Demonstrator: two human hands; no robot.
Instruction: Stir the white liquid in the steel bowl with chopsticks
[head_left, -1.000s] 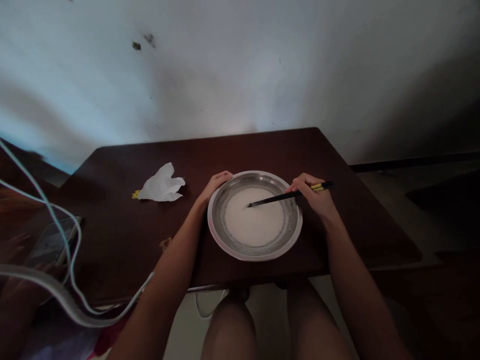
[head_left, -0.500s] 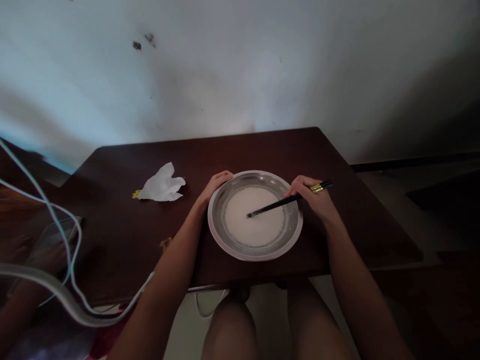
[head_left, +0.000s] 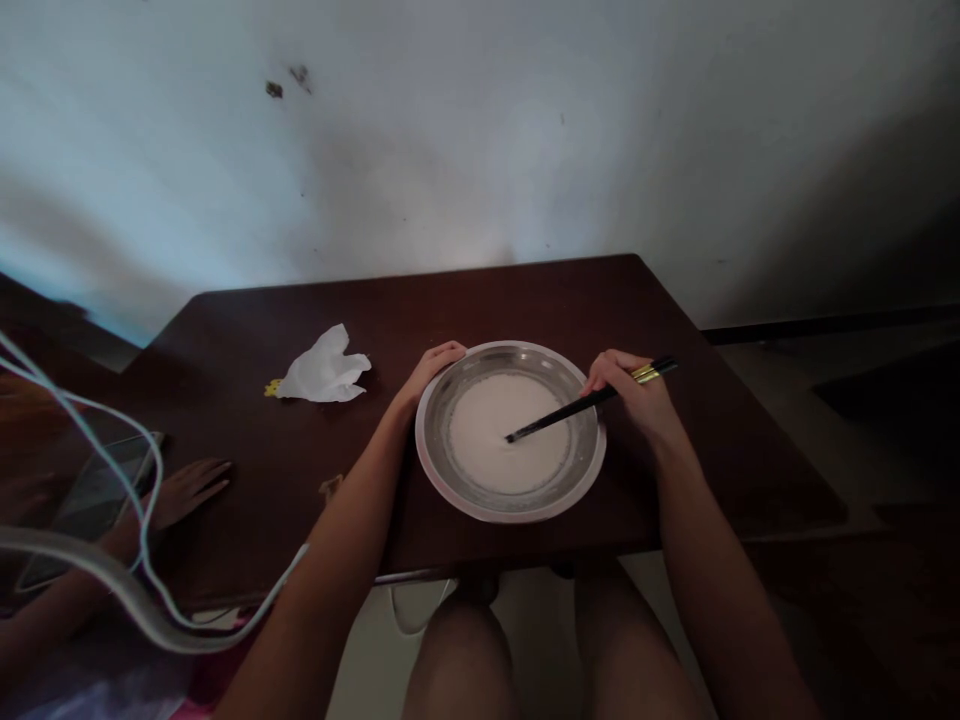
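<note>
A wide metal bowl (head_left: 517, 512) sits near the table's front edge, with a pale, milky liquid (head_left: 487, 425) in it. Fingers of my left hand (head_left: 429, 372) grip the bowl's upper left rim. In my right hand (head_left: 631, 388), held over the right rim, is a pair of black chopsticks (head_left: 562, 411) with gold bands near the top. They slant down to the left, and their tips dip into the liquid right of its middle.
On the dark brown table (head_left: 465, 305) lie a crumpled white bag (head_left: 326, 370) with a yellow end and a small tan scrap (head_left: 330, 487). At left, another person's hand (head_left: 187, 490) rests beside a phone or tablet (head_left: 94, 495). White cables (head_left: 150, 615) cross there. A wall (head_left: 480, 140) stands behind.
The chopsticks' tips have moved slightly right and down in the liquid, my right hand shifting right with them. The other person's hand has moved right, off the device. My left hand stays.
</note>
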